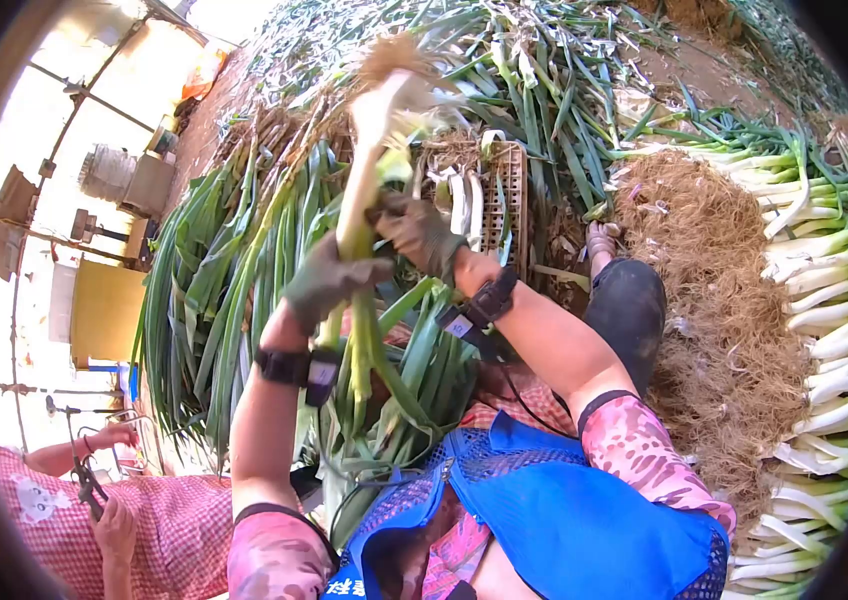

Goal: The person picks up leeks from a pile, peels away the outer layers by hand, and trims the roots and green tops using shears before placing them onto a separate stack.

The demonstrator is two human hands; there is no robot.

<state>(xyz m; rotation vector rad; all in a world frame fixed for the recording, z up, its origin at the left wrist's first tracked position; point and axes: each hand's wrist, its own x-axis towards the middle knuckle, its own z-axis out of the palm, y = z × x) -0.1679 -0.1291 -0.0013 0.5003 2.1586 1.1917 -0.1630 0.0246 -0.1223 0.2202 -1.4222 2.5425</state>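
A thick leek [359, 195] is held upright in front of me, its root end at the top blurred and its green leaves hanging down. My left hand [329, 275], in a dark glove, is wrapped round the stalk. Just to the right and a little higher, my gloved right hand [422, 235] is closed at the leek's side; what its fingers hold is hidden. Behind my right hand stands a tan plastic crate [506, 205] with white leek stalks [466, 208] in it. Long green leeks [214, 260] lie piled to the left.
A heap of brown roots [714, 330] lies at the right, with a row of trimmed leeks [844, 370] beyond it. More leeks [554, 90] spread at the top. Another person in a checked garment [174, 530] is at the lower left, near a yellow container [104, 310].
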